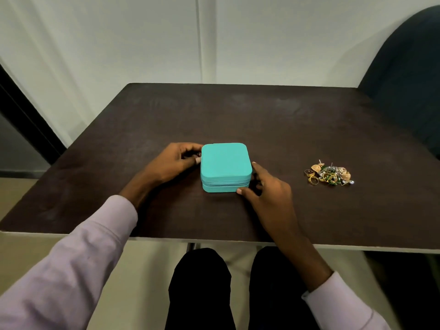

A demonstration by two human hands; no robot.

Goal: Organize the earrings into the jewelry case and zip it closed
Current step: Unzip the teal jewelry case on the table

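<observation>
A square turquoise jewelry case (225, 166) lies shut on the dark brown table (262, 120), near its front middle. My left hand (176, 163) is against the case's left side, thumb and fingers pinched on a small dark thing there, probably the zipper pull. My right hand (266, 189) holds the case's right front corner, thumb on the lower edge and fingers on the right side. A tangled pile of gold, green and silver earrings (329, 175) lies on the table to the right, well apart from the case and both hands.
A dark upholstered chair (404, 79) stands behind the table's right far corner. A pale wall runs behind the table. My legs in black trousers (200, 294) show below the table's front edge.
</observation>
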